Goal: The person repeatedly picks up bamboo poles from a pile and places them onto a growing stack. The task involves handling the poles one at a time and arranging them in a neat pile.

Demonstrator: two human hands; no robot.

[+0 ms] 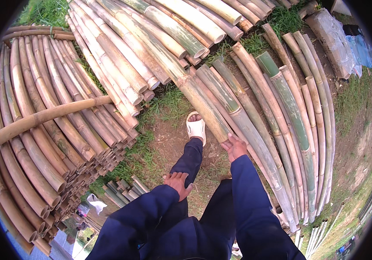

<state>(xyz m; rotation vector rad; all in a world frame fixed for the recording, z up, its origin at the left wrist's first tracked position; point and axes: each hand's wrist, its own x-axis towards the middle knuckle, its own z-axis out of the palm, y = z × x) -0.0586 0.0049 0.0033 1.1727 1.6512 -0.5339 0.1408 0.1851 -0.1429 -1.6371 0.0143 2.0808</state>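
My right hand (pixel 236 148) is at the near end of a long, pale bamboo pole (pixel 203 105), its fingers closed on the cut rim. That pole slants up and left and overlaps the far pile of poles. My left hand (pixel 178 184) rests on my dark trouser leg near the knee, fingers spread and nothing in them. Just right of the right hand lies a row of bamboo poles (pixel 255 130), among them a greener one (pixel 292 108). The underside of the right hand's grip is hidden.
A tall stack of bamboo (pixel 43 117) stands on the left, with a crosswise pole (pixel 43 117) over it. Another bamboo pile (pixel 121 52) lies ahead. My foot in a cream sandal (pixel 196 126) is on grass and dirt between them. A plastic-wrapped bundle (pixel 331 41) sits far right.
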